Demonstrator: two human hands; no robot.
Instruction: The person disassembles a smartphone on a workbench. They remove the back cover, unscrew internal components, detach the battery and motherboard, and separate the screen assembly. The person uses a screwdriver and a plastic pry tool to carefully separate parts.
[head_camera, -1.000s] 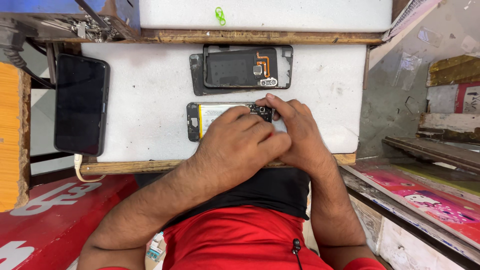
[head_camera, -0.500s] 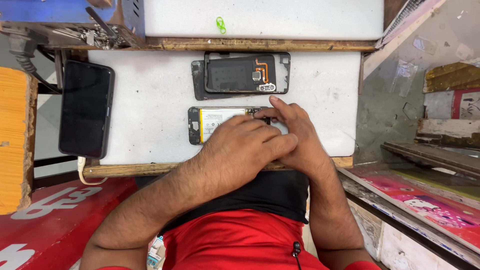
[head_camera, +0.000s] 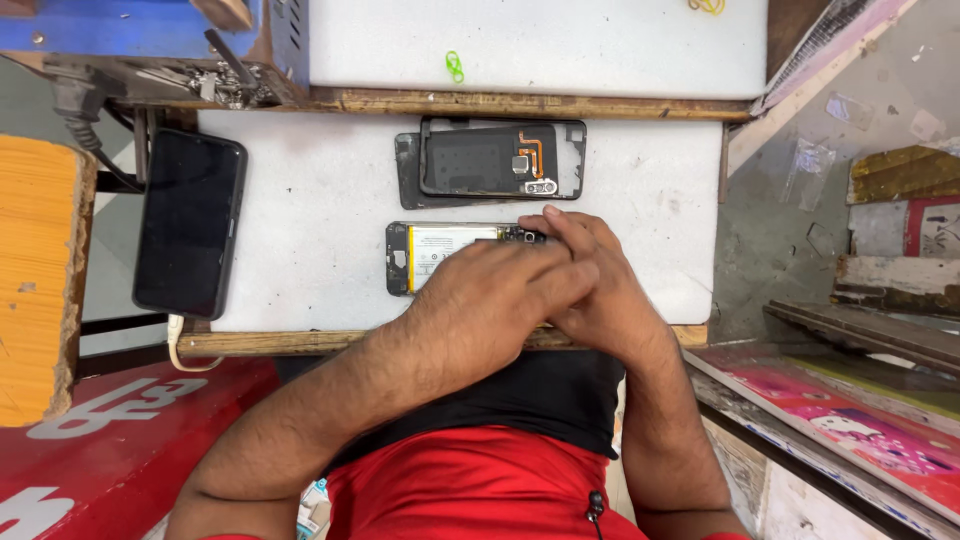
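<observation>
Head view, looking straight down: both hands are on the opened phone (head_camera: 440, 257), which lies flat on the white counter (head_camera: 300, 230), near its front wooden edge. The phone's back is off, so its pale rectangular battery and dark metal frame show on the left end; the right end is covered by the hands. The left hand (head_camera: 490, 300) lies across the phone, fingers curled loosely over it, pressing down rather than closing round it. The right hand (head_camera: 590, 290) tucks in beside and partly under the left, fingertips (head_camera: 540, 222) bent onto the phone's far edge near the small camera parts; whether they pinch anything, I cannot tell.

Just beyond, farther away, sits a removed back cover (head_camera: 495, 160), dark plastic, rectangular, with an orange ribbon strip inside. Well to the left a black glossy phone (head_camera: 190, 222) rests face up at the counter's left edge, overhanging it a little. A small green rubber band (head_camera: 454, 66) lies on the far white slab. The counter's surface looks matte and scuffed, framed in rough wood.
</observation>
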